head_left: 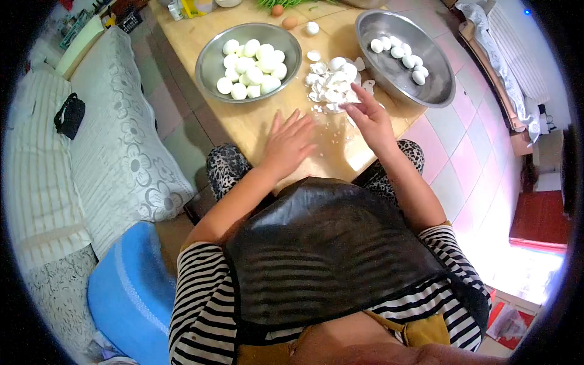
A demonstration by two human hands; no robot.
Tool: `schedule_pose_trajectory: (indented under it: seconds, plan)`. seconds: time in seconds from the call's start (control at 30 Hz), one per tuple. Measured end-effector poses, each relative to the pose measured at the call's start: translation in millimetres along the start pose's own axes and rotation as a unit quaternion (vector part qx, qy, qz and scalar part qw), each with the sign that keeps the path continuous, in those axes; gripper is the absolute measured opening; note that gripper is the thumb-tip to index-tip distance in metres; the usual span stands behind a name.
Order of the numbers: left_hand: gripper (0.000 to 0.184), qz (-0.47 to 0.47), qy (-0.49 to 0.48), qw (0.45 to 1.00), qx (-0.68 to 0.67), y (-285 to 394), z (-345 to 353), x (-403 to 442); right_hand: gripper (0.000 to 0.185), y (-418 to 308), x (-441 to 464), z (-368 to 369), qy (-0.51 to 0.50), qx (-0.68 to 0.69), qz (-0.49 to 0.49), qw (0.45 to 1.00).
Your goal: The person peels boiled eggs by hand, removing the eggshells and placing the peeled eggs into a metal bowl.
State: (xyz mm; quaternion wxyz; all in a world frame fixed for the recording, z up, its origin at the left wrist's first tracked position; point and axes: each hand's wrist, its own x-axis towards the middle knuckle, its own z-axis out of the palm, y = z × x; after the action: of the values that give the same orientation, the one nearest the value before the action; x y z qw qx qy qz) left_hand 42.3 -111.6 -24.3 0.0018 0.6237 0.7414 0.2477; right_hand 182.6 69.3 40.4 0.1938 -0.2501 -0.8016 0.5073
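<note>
My left hand is over the near part of the wooden table, palm down with its fingers stretched out and nothing in it. At the right edge of a heap of broken eggshells is my right hand, thumb and fingers apart, with no object visible in it. Small shell bits lie scattered between the two hands. A white egg rests among the shells. Beyond my left hand stands a steel bowl of peeled eggs. Several white eggs sit in a second steel bowl to the right.
Farther back on the table are a lone white egg, two brown eggs and green stalks. A patterned sofa is along the left, with a blue chair cover close beside me. Tiled floor shows on the right.
</note>
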Motion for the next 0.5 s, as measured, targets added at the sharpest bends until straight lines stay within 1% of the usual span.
schedule_pose_trajectory:
  seconds: [0.03,0.1,0.13,0.17,0.2,0.23,0.3,0.33,0.37,0.4,0.47,0.5]
  plan:
    - [0.055,0.004,-0.002,1.0,0.003,-8,-6,-11,0.054,8,-2,-5,-0.001,-0.092,-0.031,0.995]
    - [0.032,-0.06,-0.022,0.991,-0.114,-22,-20,-31,0.053,22,-7,-11,0.01,-0.265,-0.103,0.959]
    - [0.032,-0.057,-0.024,0.992,-0.112,-26,-26,-41,0.052,27,-9,-10,0.015,-0.344,-0.143,0.928]
    - [0.026,-0.116,0.001,0.982,-0.151,-30,-33,-50,0.052,30,-12,-8,0.019,-0.342,-0.142,0.929]
    - [0.021,-0.175,0.025,0.966,-0.189,-32,-38,-59,0.049,32,-15,-4,0.045,-0.317,-0.139,0.937]
    - [0.021,-0.173,0.024,0.967,-0.187,-33,-40,-66,0.045,34,-17,-3,0.066,-0.299,-0.137,0.942]
    - [0.027,-0.127,0.141,0.972,-0.136,-37,-40,-74,0.038,38,-21,0,0.108,-0.259,-0.135,0.95]
    - [0.028,-0.085,0.189,0.973,-0.105,-40,-36,-75,0.037,39,-22,-5,0.087,-0.301,-0.129,0.941]
    - [0.028,-0.084,0.188,0.973,-0.104,-40,-38,-75,0.036,40,-24,-9,0.064,-0.343,-0.123,0.929]
    - [0.026,-0.094,0.195,0.971,-0.102,-42,-41,-76,0.036,40,-24,-12,0.065,-0.342,-0.122,0.929]
    - [0.025,-0.104,0.198,0.97,-0.098,-44,-49,-75,0.031,42,-23,-17,0.058,-0.344,-0.154,0.924]
    - [0.023,-0.104,0.194,0.974,-0.061,-46,-57,-68,0.031,45,-20,-20,0.059,-0.342,-0.152,0.925]
